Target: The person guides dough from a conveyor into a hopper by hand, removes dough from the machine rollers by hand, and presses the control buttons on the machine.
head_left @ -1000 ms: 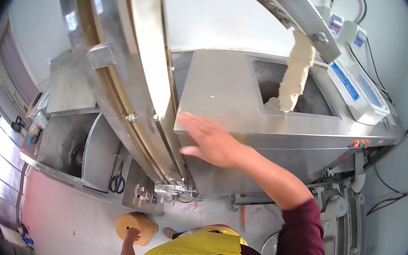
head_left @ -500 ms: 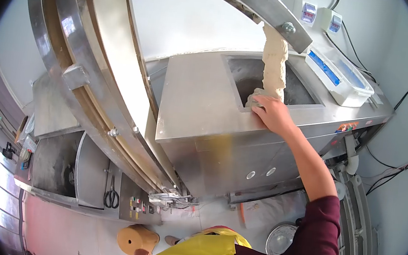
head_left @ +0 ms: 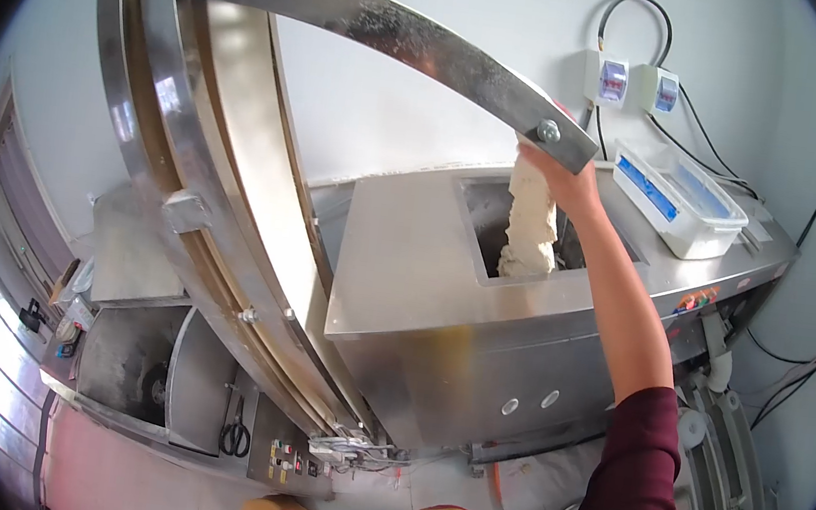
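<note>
Head view: right hand (head_left: 567, 181) at dough (head_left: 530, 224), machine label (head_left: 714, 293) illegible.

Two wall boxes (head_left: 606, 79), two pale panel circles (head_left: 509, 407), one plastic tub (head_left: 697, 233), one hanging dough strip (head_left: 530, 224), one scissors pair (head_left: 234, 439).

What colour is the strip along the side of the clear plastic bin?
Blue; the strip shows best in the head view.
</note>
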`<state>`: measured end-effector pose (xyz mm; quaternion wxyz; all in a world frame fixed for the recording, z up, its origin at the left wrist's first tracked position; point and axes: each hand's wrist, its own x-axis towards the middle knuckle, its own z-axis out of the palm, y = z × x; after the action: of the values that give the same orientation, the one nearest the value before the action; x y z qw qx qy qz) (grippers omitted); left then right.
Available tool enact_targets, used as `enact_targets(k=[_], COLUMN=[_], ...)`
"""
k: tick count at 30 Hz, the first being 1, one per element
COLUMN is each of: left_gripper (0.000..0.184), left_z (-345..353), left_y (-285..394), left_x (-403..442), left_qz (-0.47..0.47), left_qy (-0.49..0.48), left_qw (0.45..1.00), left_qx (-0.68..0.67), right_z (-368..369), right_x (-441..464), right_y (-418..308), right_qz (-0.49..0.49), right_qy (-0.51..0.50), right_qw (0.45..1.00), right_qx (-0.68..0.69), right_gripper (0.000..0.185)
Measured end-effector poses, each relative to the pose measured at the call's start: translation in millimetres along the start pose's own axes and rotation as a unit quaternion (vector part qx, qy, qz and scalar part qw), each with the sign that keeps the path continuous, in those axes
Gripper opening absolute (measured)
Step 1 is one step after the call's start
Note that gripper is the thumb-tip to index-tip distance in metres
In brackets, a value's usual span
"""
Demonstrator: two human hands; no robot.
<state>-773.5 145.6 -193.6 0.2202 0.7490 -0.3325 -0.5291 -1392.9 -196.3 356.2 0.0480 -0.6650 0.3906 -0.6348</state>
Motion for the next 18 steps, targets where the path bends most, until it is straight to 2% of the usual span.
enact_targets(k=[1, 2, 4, 6, 7, 10, 12, 14, 15, 17, 18], left_gripper=[0.015, 0.015, 0.015, 0.015, 0.015, 0.015, 0.015, 0.015, 0.015, 0.015, 0.015], left_z=[3, 5, 9, 9, 9, 6, 5, 3, 2, -1, -4], left_y=[3, 5, 8, 10, 9, -3, -10, -18, -21, -27, -31], left_x=[-1, -2, -4, -5, -6, -12, -16, -18, -19, -19, -18], left_qz=[0.004, 0.003, -0.004, -0.018, -0.029, -0.058, -0.073, -0.086, -0.090, -0.091, -0.089], left_qy=[0.000, -0.001, -0.006, -0.011, -0.014, -0.019, -0.023, -0.025, -0.025, -0.029, -0.029], left_qw=[1.000, 1.000, 1.000, 1.000, 0.999, 0.998, 0.997, 0.996, 0.996, 0.995, 0.995], left_qx=[-0.001, 0.000, 0.004, 0.007, 0.007, 0.008, 0.009, 0.009, 0.010, 0.014, 0.016], right_z=[3, -4, -27, -43, -44, -28, -2, 9, 7, -6, -14], right_x=[10, 18, 31, 33, 25, -8, -42, -48, -46, -35, -30], right_y=[13, 23, 35, 32, 39, 52, 68, 41, 44, 43, 36], right_qz=[-0.009, -0.090, -0.064, -0.016, -0.077, 0.127, 0.057, 0.118, 0.116, 0.140, 0.132], right_qy=[0.051, 0.055, 0.028, 0.088, 0.152, 0.037, 0.042, 0.019, -0.003, -0.139, -0.205], right_qw=[0.999, 0.987, 0.968, 0.932, 0.912, 0.877, 0.939, 0.956, 0.968, 0.980, 0.962], right_qx=[-0.008, -0.125, -0.241, -0.350, -0.373, -0.461, -0.338, -0.269, -0.221, 0.012, 0.124], right_gripper=[0.053, 0.046, 0.046, 0.041, 0.037, 0.033, 0.032, 0.035, 0.040, 0.051, 0.057])
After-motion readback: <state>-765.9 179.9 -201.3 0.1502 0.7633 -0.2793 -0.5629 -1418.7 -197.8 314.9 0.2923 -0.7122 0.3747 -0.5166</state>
